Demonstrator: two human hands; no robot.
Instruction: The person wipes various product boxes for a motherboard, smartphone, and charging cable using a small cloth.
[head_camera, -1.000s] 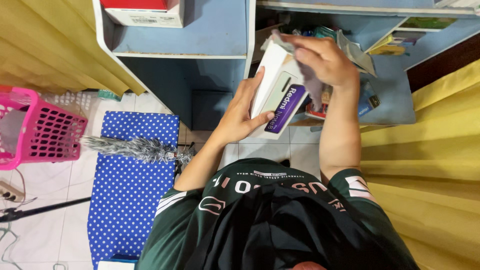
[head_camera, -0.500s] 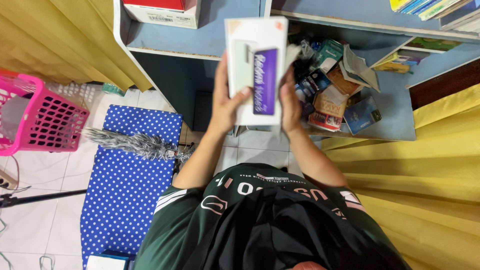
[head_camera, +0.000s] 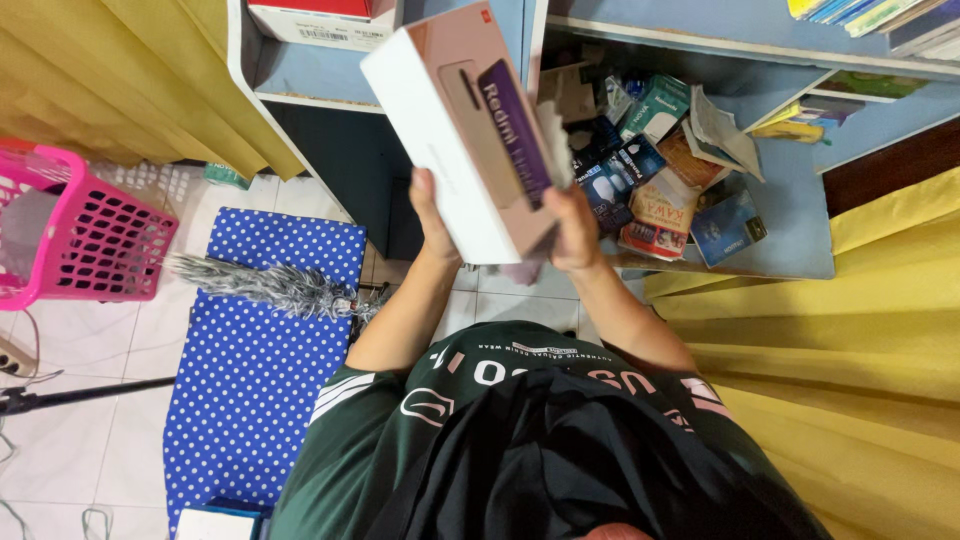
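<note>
Box: a long white box (head_camera: 455, 130) with a purple panel on its top face, held up between both hands in front of the blue shelf (head_camera: 790, 215), tilted so its far end points up and to the left.
Left hand: the left hand (head_camera: 432, 222) is closed on the box's near left edge, thumb against the white side, fingers hidden underneath.
Right hand: the right hand (head_camera: 572, 225) clamps the near right corner; a pale cloth (head_camera: 553, 140) seems to be pinched between this hand and the box, though I cannot tell how far it wraps.
Beyond the right hand: a heap of small cartons and packets (head_camera: 660, 165) lies loose in the open shelf compartment, close behind the box.
Above the left hand: a red and white box (head_camera: 320, 18) sits in the upper compartment.
Below and left of the hands: a blue dotted mat (head_camera: 255, 380) on the tiled floor, a grey fluffy duster (head_camera: 270, 285) lying across it, and a pink basket (head_camera: 75, 235) further left.
Handling advice: both hands grip only the near end, so the far end is unsupported; shifting one hand toward the middle would likely steady it, and keeping the lifted end clear of the shelf edge should avoid knocking the heap.
</note>
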